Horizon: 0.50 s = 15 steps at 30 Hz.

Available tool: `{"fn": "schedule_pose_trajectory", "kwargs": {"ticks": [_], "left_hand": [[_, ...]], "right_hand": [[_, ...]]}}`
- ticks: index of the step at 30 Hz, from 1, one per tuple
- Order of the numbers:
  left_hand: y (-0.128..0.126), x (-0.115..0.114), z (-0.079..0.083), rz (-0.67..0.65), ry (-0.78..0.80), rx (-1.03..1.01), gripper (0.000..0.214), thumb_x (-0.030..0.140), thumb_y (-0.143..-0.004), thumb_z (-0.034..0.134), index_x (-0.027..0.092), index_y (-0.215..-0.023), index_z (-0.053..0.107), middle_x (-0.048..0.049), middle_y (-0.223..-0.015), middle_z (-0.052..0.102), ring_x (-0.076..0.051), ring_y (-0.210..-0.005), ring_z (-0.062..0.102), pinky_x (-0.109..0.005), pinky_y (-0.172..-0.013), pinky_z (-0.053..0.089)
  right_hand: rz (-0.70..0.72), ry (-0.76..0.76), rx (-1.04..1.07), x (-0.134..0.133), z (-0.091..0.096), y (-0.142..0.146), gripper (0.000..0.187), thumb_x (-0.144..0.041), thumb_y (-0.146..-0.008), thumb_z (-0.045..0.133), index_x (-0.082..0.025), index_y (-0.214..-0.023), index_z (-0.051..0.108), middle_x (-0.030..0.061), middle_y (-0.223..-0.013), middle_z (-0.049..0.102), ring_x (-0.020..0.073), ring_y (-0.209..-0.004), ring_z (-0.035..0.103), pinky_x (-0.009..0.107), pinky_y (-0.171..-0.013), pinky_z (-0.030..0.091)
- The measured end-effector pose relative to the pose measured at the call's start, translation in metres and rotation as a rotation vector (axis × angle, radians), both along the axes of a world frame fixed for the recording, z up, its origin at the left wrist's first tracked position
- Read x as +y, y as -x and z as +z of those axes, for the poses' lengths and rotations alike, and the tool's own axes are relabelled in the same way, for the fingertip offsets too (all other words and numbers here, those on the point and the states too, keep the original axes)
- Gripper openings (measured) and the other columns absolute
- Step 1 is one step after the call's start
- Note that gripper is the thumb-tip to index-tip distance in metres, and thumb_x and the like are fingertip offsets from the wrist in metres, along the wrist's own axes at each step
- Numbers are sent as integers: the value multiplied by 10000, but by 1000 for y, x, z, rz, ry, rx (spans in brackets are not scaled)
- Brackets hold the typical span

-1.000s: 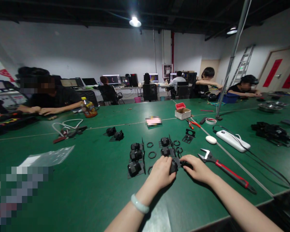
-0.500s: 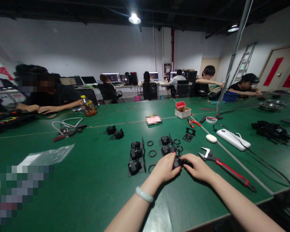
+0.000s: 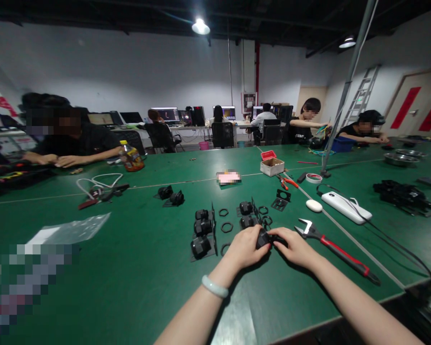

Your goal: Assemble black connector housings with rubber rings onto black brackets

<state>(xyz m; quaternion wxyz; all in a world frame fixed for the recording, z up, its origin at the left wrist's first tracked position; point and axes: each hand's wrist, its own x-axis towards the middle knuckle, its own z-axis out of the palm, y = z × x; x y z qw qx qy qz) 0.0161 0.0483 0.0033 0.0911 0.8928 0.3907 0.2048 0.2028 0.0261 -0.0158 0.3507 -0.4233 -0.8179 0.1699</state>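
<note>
— What have the two hands got hold of?

— One small black fitting (image 3: 264, 238), near the middle of the green table (image 3: 136, 287). The left hand (image 3: 244, 247) has its fingers curled round the fitting's left side, and the right hand (image 3: 295, 248) closes on it from the right, fingertips pinched at its end. Both grips look tight, though the part between the palms is mostly hidden.

— What sits around it?

— Just to the left, a bracket with three black fittings (image 3: 202, 234) stands in a row; just beyond the hands, two more fittings (image 3: 247, 214) on another bracket. Loose black rings (image 3: 226, 227) lie between the two rows, and an adjustable wrench (image 3: 335, 253) with a red handle lies just to the right.

— What could go wrong?

— My guess is a slip: the piece is small and both hands crowd it, so a hard twist might pop it out, knock the near bracket over or scatter the rings. The wrench lies close to the right wrist and might get nudged.

— Any containers?

— A small open cardboard box (image 3: 272, 166) with a red lid propped behind it stands far across the table; I cannot tell its contents. A bottle (image 3: 130, 157) with amber liquid stands far left, beside another person's arm.
</note>
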Motion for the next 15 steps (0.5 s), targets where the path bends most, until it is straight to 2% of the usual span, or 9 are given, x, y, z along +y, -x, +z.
{"fn": "schedule_pose_trajectory", "kwargs": {"ticks": [3, 7, 12, 15], "left_hand": [[0, -2, 2, -41, 11, 0, 342, 360, -724, 485, 196, -1018, 423, -57, -939, 555, -200, -880, 527, -302, -765, 407], [-2, -2, 0, -22, 40, -2, 310, 345, -735, 470, 198, -1004, 426, -54, -932, 551, -196, -863, 528, -291, -735, 410], [-4, -1, -1, -20, 23, -9, 299, 333, -729, 477, 190, -989, 439, -60, -929, 549, -199, -869, 520, -310, -763, 401], [-2, -2, -3, -31, -11, -22, 315, 318, -716, 493, 180, -995, 447, -65, -925, 545, -202, -883, 509, -328, -792, 400]], "right_hand": [[5, 8, 14, 1, 1, 0, 311, -107, -747, 446, -211, -1031, 518, 43, -977, 582, 159, -928, 516, 323, -828, 406], [11, 19, 34, 3, -2, 0, 307, -107, -750, 435, -212, -1026, 516, 44, -982, 579, 161, -933, 515, 329, -832, 405], [-21, 18, 110, 7, -9, -2, 448, -68, -685, 457, -198, -1114, 437, 60, -1090, 518, 165, -1005, 478, 343, -898, 368], [-25, 5, 145, 9, -12, -2, 499, -26, -635, 442, -191, -1106, 432, 59, -1077, 513, 158, -992, 481, 331, -901, 368]]}}
